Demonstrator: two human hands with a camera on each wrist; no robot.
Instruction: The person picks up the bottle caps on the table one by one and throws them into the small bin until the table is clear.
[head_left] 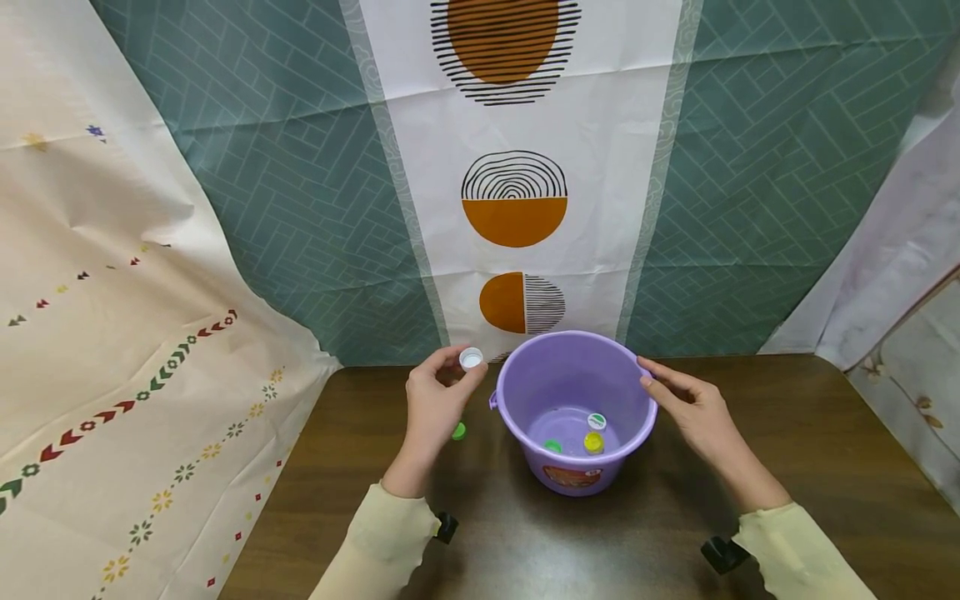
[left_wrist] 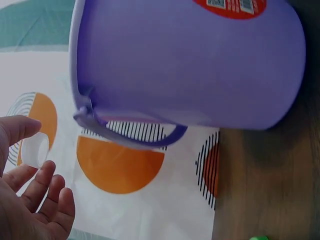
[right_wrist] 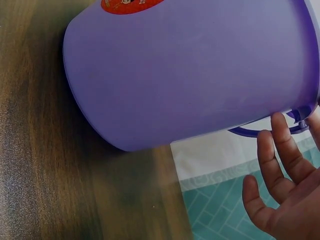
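Observation:
My left hand (head_left: 442, 396) pinches a white bottle cap (head_left: 471, 359) between thumb and finger, just left of the bucket's rim. In the left wrist view, the cap (left_wrist: 35, 150) sits at the fingertips with the other fingers loosely bent. A purple bucket (head_left: 525, 392) stands upright on the table. My right hand (head_left: 693, 408) holds its right rim with thumb and index finger, while other fingers extend along the outside by the handle (right_wrist: 245, 132). Inside the bucket lie a white cap with green print (head_left: 597, 422), a yellow cap (head_left: 593, 442) and a green cap (head_left: 552, 447).
Another green cap (head_left: 458, 431) lies on the brown wooden table (head_left: 337, 500), left of the bucket and close to my left forearm. A patterned cloth (head_left: 300, 208) hangs behind the table's back edge. Cream cloth (head_left: 187, 375) drapes along the left side.

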